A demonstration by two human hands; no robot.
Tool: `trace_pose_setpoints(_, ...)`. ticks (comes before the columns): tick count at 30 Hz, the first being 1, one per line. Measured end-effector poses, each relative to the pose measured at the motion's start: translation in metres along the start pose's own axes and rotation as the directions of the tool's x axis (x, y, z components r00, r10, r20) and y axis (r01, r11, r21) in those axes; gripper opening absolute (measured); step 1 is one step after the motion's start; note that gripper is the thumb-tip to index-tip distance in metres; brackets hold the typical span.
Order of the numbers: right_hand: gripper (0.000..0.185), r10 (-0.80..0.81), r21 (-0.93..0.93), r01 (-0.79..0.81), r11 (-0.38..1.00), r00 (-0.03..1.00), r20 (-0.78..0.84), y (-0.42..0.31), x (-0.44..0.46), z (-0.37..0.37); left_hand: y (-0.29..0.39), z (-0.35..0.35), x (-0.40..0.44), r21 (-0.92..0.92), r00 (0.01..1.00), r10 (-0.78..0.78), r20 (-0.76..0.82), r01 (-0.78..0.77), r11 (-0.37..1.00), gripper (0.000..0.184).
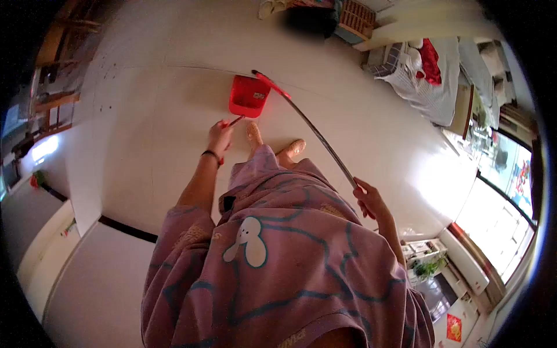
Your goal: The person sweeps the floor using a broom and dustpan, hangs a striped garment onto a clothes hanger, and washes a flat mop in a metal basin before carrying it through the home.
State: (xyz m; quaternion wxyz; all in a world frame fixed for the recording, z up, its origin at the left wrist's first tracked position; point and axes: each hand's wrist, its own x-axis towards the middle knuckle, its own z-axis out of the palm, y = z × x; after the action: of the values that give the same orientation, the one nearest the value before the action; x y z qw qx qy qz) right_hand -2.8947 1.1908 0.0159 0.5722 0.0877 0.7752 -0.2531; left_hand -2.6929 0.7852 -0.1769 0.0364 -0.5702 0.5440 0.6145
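Observation:
A red dustpan (248, 97) is held in front of my feet, its short handle (237, 120) rising toward me. My left hand (220, 139), with a dark band at the wrist, is closed around that handle. A broom with a red head (271, 84) and a long dark stick (319, 134) slants from the dustpan's right edge down to my right side. My right hand (370, 200) is wrapped round the upper end of the stick. The broom's bristles are seen edge-on beside the dustpan's far corner. Whether anything lies inside the pan is hard to tell.
Pale tiled floor (174, 116) stretches around my feet in tan slippers (253, 132). Dark specks (105, 108) dot it at the left. A bed with a white cover (423, 98) stands at the upper right, a woven basket (356, 20) at the top. Wooden furniture (58, 103) lines the far left.

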Motion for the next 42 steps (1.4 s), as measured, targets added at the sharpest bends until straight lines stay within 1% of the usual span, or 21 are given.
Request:
trace_pose_setpoints(5,0.060,0.106,0.312,-0.062,0.948,0.986,-0.127,0.098,-0.005,0.020,-0.022,-0.081,-0.038,-0.039,0.990,-0.142,0.014,0.143,0.989,0.026)
trace_pose_setpoints(6,0.044,0.153,0.381,-0.068,0.922,0.969,-0.196,0.096,-0.006,0.028,-0.027,-0.094,-0.043,-0.037,0.988,-0.153,0.001,0.153,0.988,0.026)
trace_pose_setpoints(7,0.044,0.160,0.388,-0.073,0.919,0.967,-0.196,0.094,-0.003,0.028,-0.030,-0.103,-0.048,-0.030,0.988,-0.155,0.006,0.155,0.987,0.026)
trace_pose_setpoints(9,0.013,0.192,0.714,-0.061,0.697,0.976,-0.104,0.085,0.011,0.027,-0.036,-0.121,-0.056,-0.033,0.982,-0.182,-0.049,0.180,0.983,0.034)
trace_pose_setpoints(10,0.020,0.119,0.820,-0.044,0.570,0.993,-0.029,0.080,0.021,0.019,-0.040,-0.129,-0.058,-0.031,0.982,-0.182,-0.047,0.180,0.983,0.034)
trace_pose_setpoints(11,0.018,0.211,0.932,-0.090,0.350,0.977,0.015,0.091,0.047,0.005,-0.045,-0.136,-0.058,-0.004,0.972,-0.223,-0.069,0.223,0.975,0.033)
trace_pose_setpoints(14,0.019,0.259,0.956,-0.166,0.242,0.961,0.102,0.055,0.075,-0.014,-0.061,-0.153,-0.062,0.029,0.958,-0.265,-0.106,0.269,0.963,0.036)
trace_pose_setpoints(16,0.019,0.179,0.935,-0.278,0.220,0.954,0.242,0.036,0.088,0.000,-0.070,-0.167,-0.067,0.041,0.957,-0.266,-0.114,0.272,0.961,0.039)
trace_pose_setpoints(17,0.018,0.121,0.886,-0.202,0.417,0.979,0.167,0.031,0.095,0.019,-0.074,-0.173,-0.066,0.068,0.952,-0.279,-0.122,0.289,0.955,0.040)
trace_pose_setpoints(19,0.014,0.122,0.820,-0.188,0.540,0.982,0.145,-0.019,0.072,0.056,-0.109,-0.193,-0.049,0.114,0.971,-0.217,-0.103,0.229,0.967,0.039)
trace_pose_setpoints(20,0.010,0.081,0.674,-0.159,0.721,0.986,0.146,-0.040,0.066,0.070,-0.121,-0.196,-0.043,0.121,0.981,-0.177,-0.076,0.185,0.975,0.038)
trace_pose_setpoints(21,0.006,0.057,0.571,-0.117,0.813,0.991,0.122,-0.067,0.052,0.087,-0.132,-0.198,-0.038,0.126,0.990,-0.135,-0.048,0.141,0.982,0.038)
trace_pose_setpoints(23,0.013,-0.009,0.384,-0.050,0.922,0.988,0.151,-0.095,0.053,0.105,-0.110,-0.196,-0.045,0.128,0.937,-0.303,-0.174,0.327,0.936,0.035)
trace_pose_setpoints(24,0.013,0.001,0.394,-0.055,0.918,0.991,0.136,-0.102,0.058,0.110,-0.112,-0.196,-0.041,0.138,0.940,-0.304,-0.156,0.325,0.936,0.035)
trace_pose_setpoints(25,0.017,-0.039,0.206,-0.002,0.978,0.980,0.193,-0.108,0.064,0.115,-0.115,-0.199,-0.037,0.150,0.952,-0.275,-0.134,0.294,0.944,0.034)
trace_pose_setpoints(27,0.021,-0.085,0.006,0.087,0.996,0.957,0.277,-0.120,0.068,0.120,-0.129,-0.203,-0.029,0.149,0.961,-0.238,-0.141,0.259,0.954,0.034)
trace_pose_setpoints(29,0.027,-0.205,-0.194,0.277,0.941,0.923,0.325,-0.138,0.067,0.123,-0.148,-0.212,-0.019,0.080,0.974,-0.192,-0.122,0.203,0.976,0.038)
trace_pose_setpoints(31,0.045,-0.055,-0.264,0.173,0.949,0.914,0.401,-0.199,0.022,0.116,-0.126,-0.207,-0.032,0.021,0.969,-0.213,-0.123,0.217,0.976,0.038)
trace_pose_setpoints(35,0.049,-0.005,-0.392,0.163,0.905,0.928,0.373,-0.219,0.030,0.091,-0.114,-0.205,-0.031,-0.039,0.959,-0.214,-0.187,0.210,0.977,0.037)
trace_pose_setpoints(39,0.049,-0.090,-0.445,0.267,0.855,0.921,0.380,-0.236,0.016,0.099,-0.100,-0.217,-0.036,-0.170,0.943,-0.241,-0.231,0.205,0.964,0.027)
trace_pose_setpoints(42,0.046,-0.183,-0.377,0.302,0.876,0.930,0.320,-0.259,0.024,0.102,-0.088,-0.232,-0.028,-0.286,0.927,-0.247,-0.281,0.165,0.944,0.023)
